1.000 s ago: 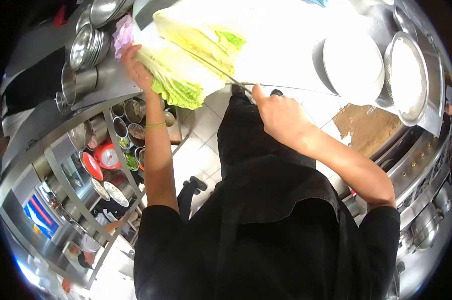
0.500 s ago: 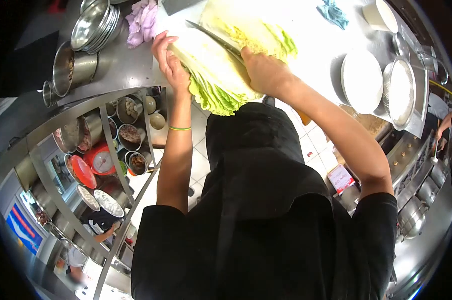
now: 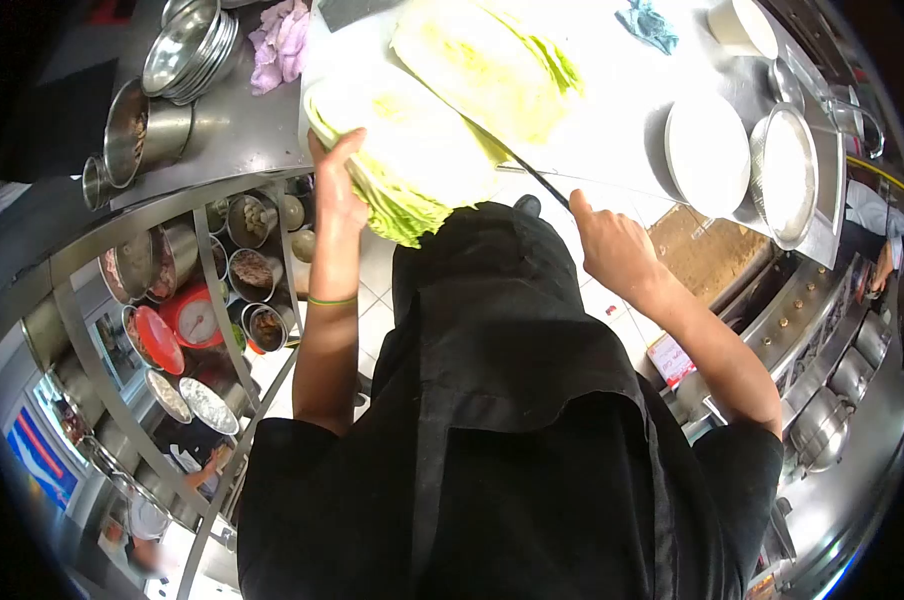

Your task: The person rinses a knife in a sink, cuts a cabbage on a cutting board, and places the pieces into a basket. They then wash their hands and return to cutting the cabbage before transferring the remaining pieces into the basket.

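Left half: pale cabbage half (image 3: 397, 120), cut face up, on the tabletop (image 3: 612, 110). Sits between the 2 hands, right up against the left one. Green leafy end points toward the wearer and sticks out past the near edge.
Right half: 2nd cabbage half (image 3: 477, 65), also cut face up, just beyond and to the right of the left half. Neither of the hands touches it.
Left hand: left hand (image 3: 340, 185) pinches the outer edge of the left half, thumb on the cut-face side, fingers partly hidden at the outer leaves. Yellow-green band (image 3: 332, 301) on that forearm.
Right hand: right hand (image 3: 614, 240) is wrapped round the knife handle, index finger forward; handle mostly hidden by the grip. Well apart from the left half, off its right side.
Knife: dark knife (image 3: 542, 180) slants up-left from the right hand, far part in the gap between the 2 halves. Cannot tell if the edge touches either.
Left surroundings: purple cloth (image 3: 280, 45), stacked metal bowls (image 3: 184, 50), steel pot (image 3: 167, 130).
Right surroundings: blue cloth (image 3: 649, 25), white dish (image 3: 707, 155), metal strainer (image 3: 787, 175).
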`<state>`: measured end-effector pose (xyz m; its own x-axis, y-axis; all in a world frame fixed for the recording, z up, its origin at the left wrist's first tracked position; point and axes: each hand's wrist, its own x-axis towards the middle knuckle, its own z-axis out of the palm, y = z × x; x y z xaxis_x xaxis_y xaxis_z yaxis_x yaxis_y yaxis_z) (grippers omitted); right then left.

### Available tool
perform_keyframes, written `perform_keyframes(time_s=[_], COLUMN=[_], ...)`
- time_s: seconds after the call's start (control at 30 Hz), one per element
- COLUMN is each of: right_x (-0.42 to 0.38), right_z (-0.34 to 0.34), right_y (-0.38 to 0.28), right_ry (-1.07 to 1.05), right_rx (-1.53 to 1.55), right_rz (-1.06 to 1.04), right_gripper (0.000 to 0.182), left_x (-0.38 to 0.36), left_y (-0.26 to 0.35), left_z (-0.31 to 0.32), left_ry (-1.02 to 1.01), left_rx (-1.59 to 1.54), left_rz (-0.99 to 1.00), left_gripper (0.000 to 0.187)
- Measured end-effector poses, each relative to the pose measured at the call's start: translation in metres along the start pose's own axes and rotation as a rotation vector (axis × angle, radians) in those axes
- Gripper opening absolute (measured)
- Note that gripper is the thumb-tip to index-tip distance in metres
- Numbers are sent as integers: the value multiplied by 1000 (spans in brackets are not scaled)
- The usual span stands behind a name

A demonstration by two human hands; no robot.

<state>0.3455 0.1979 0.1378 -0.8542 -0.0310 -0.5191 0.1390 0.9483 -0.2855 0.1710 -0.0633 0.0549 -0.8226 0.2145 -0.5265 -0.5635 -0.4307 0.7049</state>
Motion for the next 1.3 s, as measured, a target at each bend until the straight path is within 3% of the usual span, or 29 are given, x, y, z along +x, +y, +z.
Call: perform_keyframes(time_s=[0.07,0.17,0.37,0.47,0.57,0.6,0.63,0.67,0.7,0.73,0.77,0.8,0.83,0.9,0.97,1.03,1.1,1.13,1.17,1.2,1.23,1.27,1.3], right_x=[-12,-28,-43,-40,-37,-37,-44,-55,-63,-73,-79,-87,-95,-109,-115,-120,-119,-126,-129,-132,-138,-153,-166], right_z=[9,19,34,30,19,7,2,-3,-12,-3,-5,-3,0,38,54,71,83,108,107,101,100,116,124], right_y=[14,35,72,103,137,137,142,140,135,147,139,122,106,93,55,32,18,23,18,10,5,6,2], right_ry=[-23,-22,66,145,203,62,217,237,261,295,302,289,270,346,261,197,85,258,266,212,150,174,196], right_rx=[-18,-44,-195,-397,-503,-481,-514,-497,-482,-497,-500,-382,-259,33,95,259,307,296,312,632,957,1087,1162], right_rz=[-1,-12,-18,-62,-30,123,40,54,62,92,112,277,437,501,542,489,579,473,486,692,887,913,955], right_gripper=[46,48,46,41,34,32,30,30,31,24,24,21,18,18,18,18,22,23,23,21,20,14,17], left_x=[-14,-7,-11,5,32,31,24,15,-4,-23,-30,-41,-57,-49,-5,43,79,93,108,116,119,114,93], left_y=[14,9,26,44,53,53,58,61,64,65,56,45,42,40,54,50,50,46,47,51,52,50,52], left_z=[9,-28,-48,-65,-90,-84,-75,-72,-67,-50,-65,-67,-31,18,74,132,174,184,189,191,180,166,156], left_ry=[44,22,160,302,222,208,192,56,1,194,82,-34,55,-197,-509,-553,-714,-741,-910,-1016,-1066,-1116,-1046], left_rx=[-47,-148,-197,-191,-394,-373,-348,-363,-419,-443,-243,27,283,689,1191,1560,1538,1527,1932,2239,2164,2086,2103], left_rz=[-67,-7,148,356,333,336,342,351,206,119,106,186,275,517,1053,1383,1934,1939,1400,782,880,977,1071], left_gripper=[44,38,51,53,52,52,53,60,67,69,70,65,61,62,70,69,35,35,43,50,54,61,56])
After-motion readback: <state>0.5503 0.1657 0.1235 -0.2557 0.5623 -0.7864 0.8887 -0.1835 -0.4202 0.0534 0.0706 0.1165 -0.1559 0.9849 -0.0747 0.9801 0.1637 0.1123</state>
